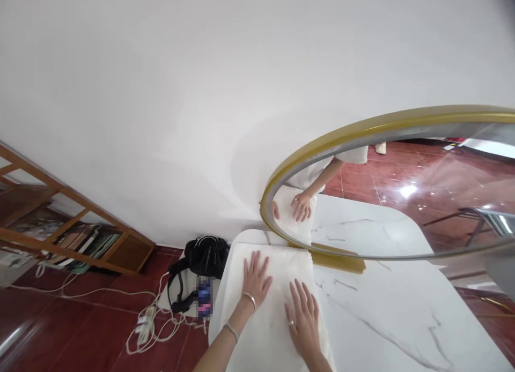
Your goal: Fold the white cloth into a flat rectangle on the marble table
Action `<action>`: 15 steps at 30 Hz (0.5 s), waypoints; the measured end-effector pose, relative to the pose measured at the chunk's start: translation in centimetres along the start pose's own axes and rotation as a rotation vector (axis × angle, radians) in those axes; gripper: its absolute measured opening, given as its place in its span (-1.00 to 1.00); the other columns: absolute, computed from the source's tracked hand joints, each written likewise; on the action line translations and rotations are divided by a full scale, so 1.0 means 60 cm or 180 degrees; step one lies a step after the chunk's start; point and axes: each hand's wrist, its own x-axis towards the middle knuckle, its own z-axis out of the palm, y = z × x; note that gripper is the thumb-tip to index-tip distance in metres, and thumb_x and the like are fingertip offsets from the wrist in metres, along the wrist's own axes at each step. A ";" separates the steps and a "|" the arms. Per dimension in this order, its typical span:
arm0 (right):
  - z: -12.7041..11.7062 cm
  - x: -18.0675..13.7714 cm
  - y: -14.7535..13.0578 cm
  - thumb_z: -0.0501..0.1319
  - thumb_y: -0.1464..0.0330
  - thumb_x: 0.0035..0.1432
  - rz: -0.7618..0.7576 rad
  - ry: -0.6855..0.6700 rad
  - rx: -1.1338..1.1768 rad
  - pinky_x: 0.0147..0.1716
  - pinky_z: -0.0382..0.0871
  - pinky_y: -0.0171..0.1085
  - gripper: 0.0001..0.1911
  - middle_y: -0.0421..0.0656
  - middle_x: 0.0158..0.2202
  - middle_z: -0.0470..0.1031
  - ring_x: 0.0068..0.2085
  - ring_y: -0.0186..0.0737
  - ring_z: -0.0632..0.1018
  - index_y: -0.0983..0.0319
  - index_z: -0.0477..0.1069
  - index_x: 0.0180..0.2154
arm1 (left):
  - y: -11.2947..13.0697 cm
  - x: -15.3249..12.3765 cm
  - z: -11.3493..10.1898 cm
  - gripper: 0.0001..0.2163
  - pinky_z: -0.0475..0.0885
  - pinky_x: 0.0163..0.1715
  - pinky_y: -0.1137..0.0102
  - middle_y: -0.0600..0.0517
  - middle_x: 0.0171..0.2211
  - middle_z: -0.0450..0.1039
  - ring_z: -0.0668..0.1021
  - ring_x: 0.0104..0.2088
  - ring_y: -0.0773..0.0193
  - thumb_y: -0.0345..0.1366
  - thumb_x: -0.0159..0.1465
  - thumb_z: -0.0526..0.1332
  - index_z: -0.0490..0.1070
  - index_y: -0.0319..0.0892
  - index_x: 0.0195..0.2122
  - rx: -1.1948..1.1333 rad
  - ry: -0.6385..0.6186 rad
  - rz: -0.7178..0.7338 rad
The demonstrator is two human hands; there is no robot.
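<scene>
A white cloth (277, 302) that looks like a towel lies flat over the left end of the white marbled table (362, 313). My left hand (256, 280) rests palm down on it with the fingers spread, a bracelet round the wrist. Lower and to the right, my right hand (303, 324) lies on the same cloth near its right edge, fingers stretched out and a ring on one of them. Neither hand holds anything.
A round mirror (306, 147) with a gold frame stands on a gold base (338, 259) at the table's back, reflecting a hand and cloth. Left on the red floor are a black bag (207, 255), tangled white cables (161, 329) and a wooden shelf (124, 248) of books.
</scene>
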 end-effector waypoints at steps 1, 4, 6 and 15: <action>0.003 0.024 -0.001 -0.11 0.23 0.35 -0.0143 0.0067 -0.0028 0.20 0.05 0.02 -0.34 -0.08 0.34 0.06 0.34 -0.02 0.07 0.16 -0.33 0.36 | -0.006 0.001 0.000 -0.42 -0.07 0.24 -0.19 -0.12 0.39 -0.25 -0.10 0.36 -0.10 -0.20 0.34 0.05 -0.12 -0.01 0.35 0.0029 0.0003 -0.0006; 0.028 0.089 -0.007 -0.12 0.26 0.35 -0.0413 0.0184 -0.0162 0.25 -0.03 0.01 -0.32 0.03 0.33 0.05 0.35 -0.05 0.01 0.30 -0.39 0.36 | -0.013 0.018 -0.003 -0.39 -0.10 0.25 -0.19 -0.10 0.39 -0.25 -0.10 0.36 -0.09 -0.18 0.31 0.07 -0.12 0.00 0.35 0.0029 -0.0020 -0.0003; 0.047 0.122 -0.011 -0.11 0.25 0.35 -0.0433 0.0170 -0.0237 0.25 -0.05 0.02 -0.30 0.07 0.33 0.06 0.35 -0.04 0.01 0.35 -0.38 0.35 | -0.018 0.039 -0.007 -0.39 -0.12 0.26 -0.17 -0.06 0.39 -0.24 -0.12 0.36 -0.07 -0.15 0.31 0.07 -0.12 0.02 0.35 -0.0023 -0.0075 -0.0039; 0.104 0.241 -0.019 -0.17 0.23 0.35 -0.0032 0.0036 -0.0426 0.20 -0.08 0.14 -0.39 0.15 0.20 0.28 0.24 0.11 0.23 0.42 -0.05 0.31 | -0.055 0.150 -0.011 -0.47 -0.15 0.28 -0.11 -0.03 0.39 -0.19 -0.09 0.37 -0.01 -0.09 0.33 0.01 0.01 0.00 0.32 -0.0116 -0.0178 -0.0120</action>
